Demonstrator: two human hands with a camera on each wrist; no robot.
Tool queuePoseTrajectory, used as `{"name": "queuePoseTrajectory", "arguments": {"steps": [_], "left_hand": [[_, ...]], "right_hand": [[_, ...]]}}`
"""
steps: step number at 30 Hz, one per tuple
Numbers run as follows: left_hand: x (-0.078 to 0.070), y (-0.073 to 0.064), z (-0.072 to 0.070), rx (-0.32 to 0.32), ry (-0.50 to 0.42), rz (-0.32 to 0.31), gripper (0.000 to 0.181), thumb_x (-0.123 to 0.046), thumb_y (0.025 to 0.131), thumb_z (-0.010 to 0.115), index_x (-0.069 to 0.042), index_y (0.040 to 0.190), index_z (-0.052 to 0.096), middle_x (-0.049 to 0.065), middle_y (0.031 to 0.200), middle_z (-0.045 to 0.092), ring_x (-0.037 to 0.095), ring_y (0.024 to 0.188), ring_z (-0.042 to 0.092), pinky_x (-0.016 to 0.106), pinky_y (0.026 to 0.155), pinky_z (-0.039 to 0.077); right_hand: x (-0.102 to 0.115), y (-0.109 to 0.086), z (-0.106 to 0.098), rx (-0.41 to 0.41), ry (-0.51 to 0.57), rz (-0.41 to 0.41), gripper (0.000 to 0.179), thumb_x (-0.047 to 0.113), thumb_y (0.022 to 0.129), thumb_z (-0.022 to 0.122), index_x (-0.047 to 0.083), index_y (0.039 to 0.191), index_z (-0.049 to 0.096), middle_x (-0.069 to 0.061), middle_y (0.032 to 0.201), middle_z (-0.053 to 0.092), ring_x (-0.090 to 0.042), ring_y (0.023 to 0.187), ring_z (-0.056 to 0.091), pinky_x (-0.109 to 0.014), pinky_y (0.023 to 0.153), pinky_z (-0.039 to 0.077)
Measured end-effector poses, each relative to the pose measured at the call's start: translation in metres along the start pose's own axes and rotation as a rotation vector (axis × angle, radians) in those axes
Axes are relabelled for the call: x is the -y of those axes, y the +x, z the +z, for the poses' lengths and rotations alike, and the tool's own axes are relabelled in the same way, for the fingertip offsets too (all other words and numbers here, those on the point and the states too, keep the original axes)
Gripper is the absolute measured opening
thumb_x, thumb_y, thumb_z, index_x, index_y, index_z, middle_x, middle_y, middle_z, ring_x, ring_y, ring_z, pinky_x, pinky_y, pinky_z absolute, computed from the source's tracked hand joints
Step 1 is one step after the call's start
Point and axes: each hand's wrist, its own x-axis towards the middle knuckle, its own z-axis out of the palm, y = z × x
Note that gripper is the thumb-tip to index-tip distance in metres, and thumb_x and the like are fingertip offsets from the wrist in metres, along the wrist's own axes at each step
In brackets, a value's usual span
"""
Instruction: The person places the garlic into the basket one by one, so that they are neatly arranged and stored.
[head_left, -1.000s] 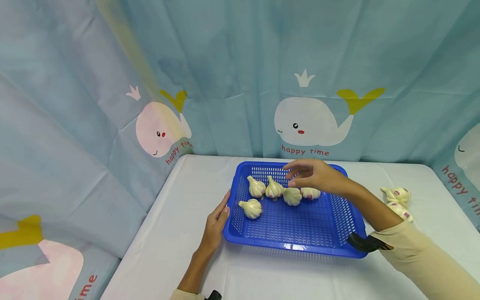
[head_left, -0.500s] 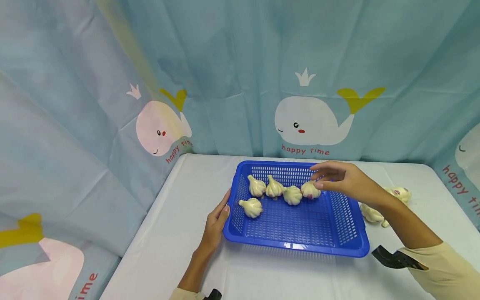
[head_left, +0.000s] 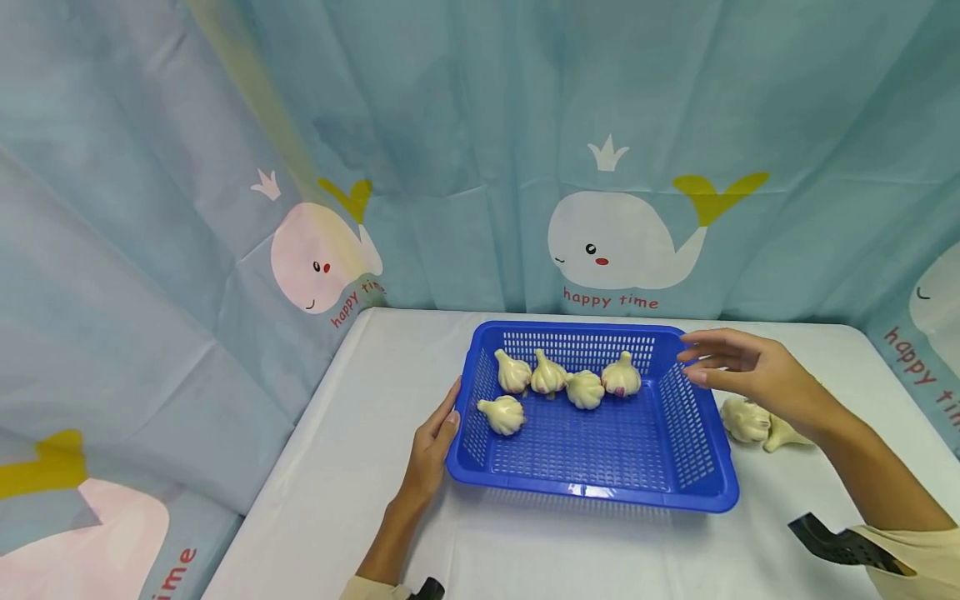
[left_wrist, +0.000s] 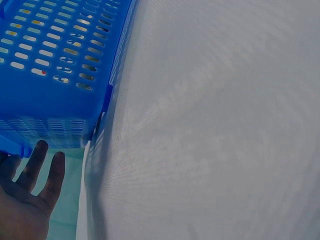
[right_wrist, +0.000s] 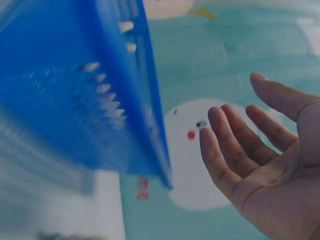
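A blue plastic basket [head_left: 585,458] with slotted walls stands on the table and holds several garlic bulbs. My left hand [head_left: 429,448] rests against its left side, fingers fairly straight along the wall; in the left wrist view the fingertips [left_wrist: 58,156] reach up to the basket's edge. Just past the basket's right rim hovers my right hand [head_left: 761,379], empty, its fingers loosely extended and apart. The garlic bulb [head_left: 622,375] at the right end of the back row stands stem up. Another garlic bulb [head_left: 502,415] lies nearer the front left.
More garlic bulbs [head_left: 746,419] lie on the white-covered table [head_left: 337,492] to the right of the basket, partly hidden behind my right forearm. A blue curtain [head_left: 465,167] printed with whales hangs along the back and left.
My right hand has let go of the rightmost garlic bulb in the basket, which now stands upright, and has moved right beyond the rim. The left hand stays in place.
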Motion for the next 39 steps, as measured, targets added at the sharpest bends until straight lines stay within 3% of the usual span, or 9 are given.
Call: {"name": "queuePoseTrajectory", "arguments": {"steps": [9,13,26,28,30,33,36,37,39], "left_hand": [[0.001,0.0,0.0,0.001,-0.006,0.0,0.053,-0.027,0.116,0.04,-0.015,0.167,0.035,-0.005,0.171,0.035,0.01,0.158,0.03,0.018,0.124,0.027],[0.001,0.0,0.0,0.0,-0.007,0.003,0.052,-0.027,0.116,0.04,-0.016,0.167,0.036,-0.005,0.171,0.036,0.011,0.158,0.031,0.018,0.124,0.027],[0.002,0.0,-0.001,0.002,-0.007,0.001,0.051,-0.027,0.116,0.04,-0.019,0.167,0.036,-0.005,0.171,0.035,0.011,0.158,0.03,0.018,0.125,0.027],[0.002,0.0,-0.001,0.003,-0.009,0.002,0.051,-0.027,0.116,0.04,-0.019,0.167,0.036,-0.005,0.171,0.035,0.011,0.159,0.03,0.018,0.125,0.027],[0.002,0.0,-0.001,0.004,-0.01,0.004,0.051,-0.027,0.116,0.04,-0.019,0.167,0.036,-0.005,0.171,0.036,0.012,0.159,0.03,0.018,0.125,0.027],[0.002,0.0,-0.001,0.005,-0.011,0.007,0.051,-0.026,0.116,0.04,-0.019,0.167,0.036,-0.004,0.171,0.036,0.012,0.159,0.03,0.018,0.125,0.026],[0.002,0.0,-0.001,0.005,-0.01,0.004,0.051,-0.026,0.116,0.04,-0.019,0.167,0.036,-0.005,0.171,0.036,0.011,0.159,0.03,0.018,0.125,0.026],[0.002,0.0,-0.001,0.006,-0.01,0.003,0.051,-0.026,0.116,0.04,-0.019,0.167,0.036,-0.005,0.171,0.036,0.012,0.159,0.03,0.018,0.125,0.026],[0.002,0.0,-0.001,0.007,-0.011,0.001,0.051,-0.026,0.116,0.039,-0.019,0.167,0.036,-0.005,0.171,0.035,0.012,0.159,0.03,0.018,0.125,0.027]], "right_hand": [[-0.047,-0.03,-0.015,-0.102,-0.018,0.053,0.047,0.015,0.104,0.069,0.012,0.149,0.056,0.022,0.124,0.071,0.006,0.107,0.07,-0.012,0.084,0.058],[-0.063,-0.042,-0.023,-0.141,-0.027,0.071,0.05,0.012,0.103,0.07,0.011,0.15,0.055,0.025,0.122,0.07,0.011,0.107,0.067,-0.009,0.081,0.056],[-0.097,-0.066,-0.038,-0.269,-0.148,0.222,0.065,0.029,0.103,0.073,0.002,0.155,0.046,0.04,0.114,0.054,0.024,0.1,0.05,-0.005,0.071,0.05],[-0.102,-0.068,-0.04,-0.274,-0.183,0.258,0.07,0.033,0.103,0.072,0.002,0.158,0.043,0.04,0.114,0.049,0.022,0.101,0.045,-0.018,0.084,0.058],[-0.106,-0.069,-0.041,-0.279,-0.21,0.288,0.075,0.037,0.102,0.073,0.001,0.16,0.042,0.04,0.115,0.045,0.02,0.101,0.04,-0.041,0.096,0.06],[-0.112,-0.071,-0.044,-0.291,-0.239,0.309,0.078,0.039,0.101,0.074,0.0,0.159,0.042,0.037,0.117,0.042,0.016,0.101,0.037,-0.043,0.094,0.057],[-0.118,-0.073,-0.045,-0.295,-0.252,0.327,0.08,0.041,0.1,0.074,-0.002,0.158,0.042,0.023,0.139,0.053,0.017,0.101,0.036,-0.019,0.078,0.047],[-0.119,-0.074,-0.045,-0.293,-0.253,0.337,0.08,0.042,0.1,0.074,-0.003,0.158,0.042,0.014,0.15,0.053,0.016,0.102,0.036,-0.02,0.079,0.047],[-0.122,-0.075,-0.046,-0.281,-0.236,0.366,0.083,0.044,0.101,0.072,-0.004,0.16,0.038,-0.006,0.168,0.041,0.001,0.119,0.047,-0.037,0.101,0.052]]}}
